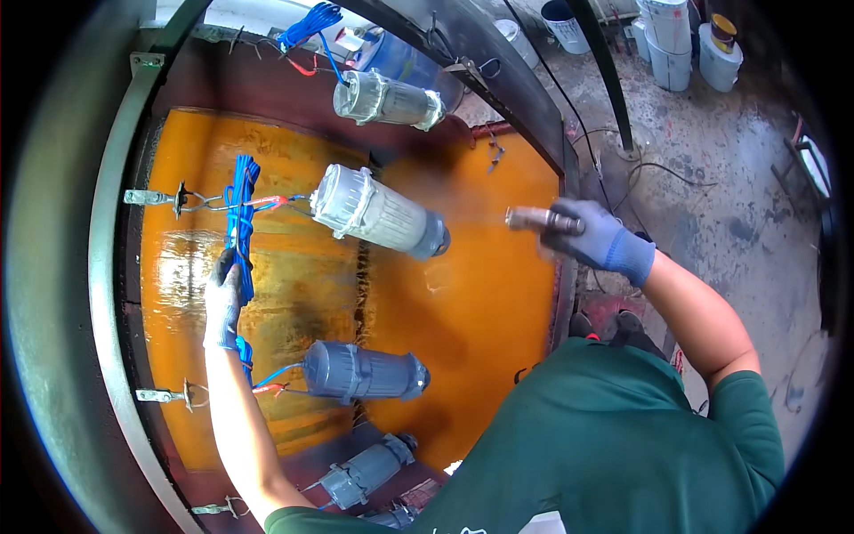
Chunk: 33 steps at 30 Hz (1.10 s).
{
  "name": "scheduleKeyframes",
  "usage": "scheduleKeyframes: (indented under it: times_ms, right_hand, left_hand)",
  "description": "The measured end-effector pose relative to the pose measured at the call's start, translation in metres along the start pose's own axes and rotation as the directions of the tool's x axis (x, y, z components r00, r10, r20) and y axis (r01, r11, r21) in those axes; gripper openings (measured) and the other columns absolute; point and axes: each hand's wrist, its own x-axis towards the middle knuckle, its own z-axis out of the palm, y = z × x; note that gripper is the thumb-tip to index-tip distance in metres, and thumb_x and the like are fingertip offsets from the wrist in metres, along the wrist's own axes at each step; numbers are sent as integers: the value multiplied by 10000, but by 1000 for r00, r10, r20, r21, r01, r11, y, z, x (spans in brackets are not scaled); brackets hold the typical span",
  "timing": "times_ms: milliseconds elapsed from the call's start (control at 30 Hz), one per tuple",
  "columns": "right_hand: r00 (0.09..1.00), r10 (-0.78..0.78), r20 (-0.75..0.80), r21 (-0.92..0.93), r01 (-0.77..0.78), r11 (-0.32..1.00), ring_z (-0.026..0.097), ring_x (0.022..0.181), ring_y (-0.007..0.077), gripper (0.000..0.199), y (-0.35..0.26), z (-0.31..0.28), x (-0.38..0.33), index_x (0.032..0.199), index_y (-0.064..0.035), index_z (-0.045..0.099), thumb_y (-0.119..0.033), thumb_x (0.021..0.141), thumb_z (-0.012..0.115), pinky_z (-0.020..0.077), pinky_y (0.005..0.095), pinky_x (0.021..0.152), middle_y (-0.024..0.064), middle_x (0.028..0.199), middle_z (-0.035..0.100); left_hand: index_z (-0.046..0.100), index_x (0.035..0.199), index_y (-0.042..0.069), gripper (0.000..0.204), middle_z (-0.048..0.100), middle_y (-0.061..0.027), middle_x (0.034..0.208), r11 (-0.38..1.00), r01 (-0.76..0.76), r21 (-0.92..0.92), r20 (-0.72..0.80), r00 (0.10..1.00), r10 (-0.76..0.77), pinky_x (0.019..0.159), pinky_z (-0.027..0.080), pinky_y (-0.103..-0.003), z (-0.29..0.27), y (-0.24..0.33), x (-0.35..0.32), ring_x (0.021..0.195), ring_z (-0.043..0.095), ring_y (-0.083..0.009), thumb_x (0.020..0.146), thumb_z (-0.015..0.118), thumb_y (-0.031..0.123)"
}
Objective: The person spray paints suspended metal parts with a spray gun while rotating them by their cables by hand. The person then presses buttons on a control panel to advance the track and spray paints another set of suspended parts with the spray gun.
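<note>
My right hand (607,238), in a grey-blue work glove, is wrapped round a metal spray gun (536,219) whose tip points left. A faint mist hangs between that tip and a pale grey cylindrical pump-like body (378,214), which is tilted with its dark end toward the gun. My left hand (222,304), gloved too, grips a folded bundle of blue cable (240,200) left of that body. Red-wrapped leads (271,203) join the body to a hook at the left. Below it hangs a darker blue-grey pump body (366,370), apart from both hands.
Another grey pump body (387,98) hangs above, and one more (369,470) below. A metal frame bar (111,240) curves down the left. Orange-coated panels (471,311) lie behind. White buckets (667,53) and a black hose (569,98) are on the floor at upper right.
</note>
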Motion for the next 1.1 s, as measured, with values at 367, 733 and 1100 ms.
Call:
scheduleKeyframes:
  times_ms: [367, 733, 1100]
  right_hand:
    - [945, -95, -313, 180, 157, 971, 748, 855, 163, 246, 12, 2, -2, 1158, -10, 691, -170, 981, 751, 592, 340, 805, 103, 939, 768]
    - [983, 9, -183, 269, 42, 962, 745, 854, 193, 240, -25, 15, -5, 1101, -17, 705, -187, 952, 785, 583, 362, 800, 127, 925, 756]
    - [969, -176, -171, 169, 205, 964, 729, 768, 299, 221, -35, 27, -6, 985, -29, 690, -199, 926, 818, 544, 383, 711, 167, 828, 716]
  left_hand:
    - [617, 1439, 66, 538, 551, -168, 1481, 899, -50, 436, -98, 990, 103, 1045, 526, -419, -1, -9, -7, 1255, 619, -358, 902, 610, 100]
    - [628, 1449, 51, 578, 574, -181, 1458, 914, -28, 405, -114, 990, 81, 1101, 514, -413, 6, 0, -7, 1277, 623, -354, 875, 670, 108]
    - [665, 1449, 85, 618, 611, -182, 1438, 833, -75, 549, -89, 985, 148, 1122, 507, -411, 16, 27, -8, 1297, 634, -348, 861, 796, 221]
